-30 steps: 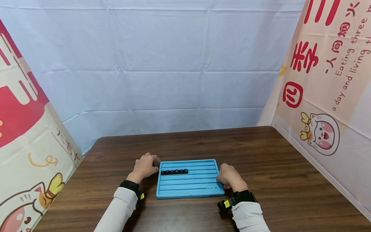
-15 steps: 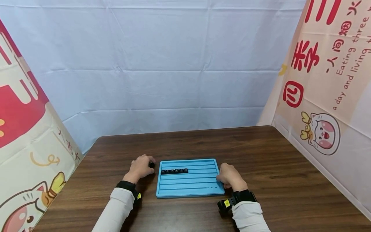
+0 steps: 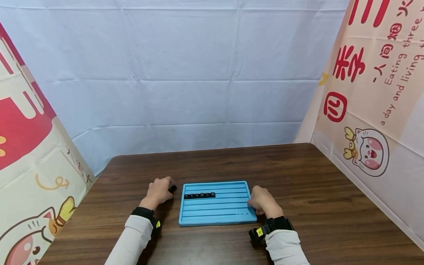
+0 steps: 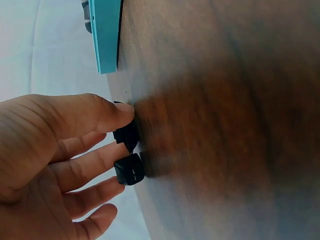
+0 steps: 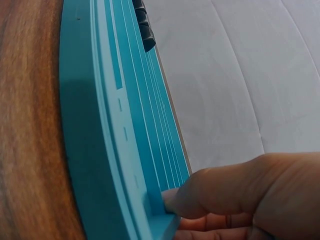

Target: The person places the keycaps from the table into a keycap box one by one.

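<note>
The blue grooved tray lies flat on the table, with a row of several black keycaps standing in one groove at its left side. Left of the tray, my left hand pinches a black keycap between thumb and fingers, low by the tabletop. A second black keycap sits against the fingers of that hand; whether it is held or stands on the table I cannot tell. My right hand grips the tray's right edge, its thumb pressed on the inner rim and the other fingers outside.
The brown wooden table extends around the tray. A pale blue cloth hangs behind it, with printed cloths at both sides. Black wrist cameras are strapped to both wrists.
My left hand has moved a little left, away from the tray's edge, and black keycaps now show at its fingertips. The right hand and the tray stay nearly still.
</note>
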Demonstrator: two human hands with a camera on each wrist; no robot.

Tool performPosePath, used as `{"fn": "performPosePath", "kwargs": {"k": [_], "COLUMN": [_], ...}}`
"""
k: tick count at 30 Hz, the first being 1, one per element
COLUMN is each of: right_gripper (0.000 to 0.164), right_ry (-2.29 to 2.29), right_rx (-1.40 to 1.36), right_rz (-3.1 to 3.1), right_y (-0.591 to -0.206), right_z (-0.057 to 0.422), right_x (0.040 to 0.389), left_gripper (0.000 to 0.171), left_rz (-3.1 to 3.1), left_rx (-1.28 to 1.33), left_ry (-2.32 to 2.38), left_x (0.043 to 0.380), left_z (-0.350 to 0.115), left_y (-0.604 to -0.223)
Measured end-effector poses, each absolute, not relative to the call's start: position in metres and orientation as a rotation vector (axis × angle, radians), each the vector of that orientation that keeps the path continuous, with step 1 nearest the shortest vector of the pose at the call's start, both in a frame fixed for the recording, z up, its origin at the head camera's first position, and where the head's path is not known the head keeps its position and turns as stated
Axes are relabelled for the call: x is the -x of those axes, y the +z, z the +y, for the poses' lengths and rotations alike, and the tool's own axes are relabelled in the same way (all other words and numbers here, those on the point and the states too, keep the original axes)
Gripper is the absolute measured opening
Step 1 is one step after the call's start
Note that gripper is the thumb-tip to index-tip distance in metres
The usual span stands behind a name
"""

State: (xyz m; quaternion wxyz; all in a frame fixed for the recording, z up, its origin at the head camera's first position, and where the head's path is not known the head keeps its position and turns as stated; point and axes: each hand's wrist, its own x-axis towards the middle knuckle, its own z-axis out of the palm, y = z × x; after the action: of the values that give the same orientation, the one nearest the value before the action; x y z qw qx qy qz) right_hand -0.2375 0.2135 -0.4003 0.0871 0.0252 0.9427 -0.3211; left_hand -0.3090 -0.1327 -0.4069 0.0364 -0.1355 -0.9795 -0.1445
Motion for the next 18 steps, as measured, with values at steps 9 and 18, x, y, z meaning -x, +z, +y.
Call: {"fn": "performPosePath", "kwargs": {"k": [9, 18], "right_gripper": [0.042, 0.044], "right_ry": [-0.956, -0.952], "right_rx": [-0.066, -0.057], "right_rz": [2.817, 2.818], "right_y": [-0.4021, -0.4017], "right_z": [0.2137, 0.2143], "right_x": [0.2370, 0.2361], "left_gripper": [0.014, 0.014], "left_rz": [-3.012, -3.018], "left_rx": [0.426, 0.459], "left_ry": [-0.466, -0.479], "left_x": [0.3049, 0.3023], "left_z": [-0.1353, -0.1345], "left_y": [-0.4039, -0.4007]}}
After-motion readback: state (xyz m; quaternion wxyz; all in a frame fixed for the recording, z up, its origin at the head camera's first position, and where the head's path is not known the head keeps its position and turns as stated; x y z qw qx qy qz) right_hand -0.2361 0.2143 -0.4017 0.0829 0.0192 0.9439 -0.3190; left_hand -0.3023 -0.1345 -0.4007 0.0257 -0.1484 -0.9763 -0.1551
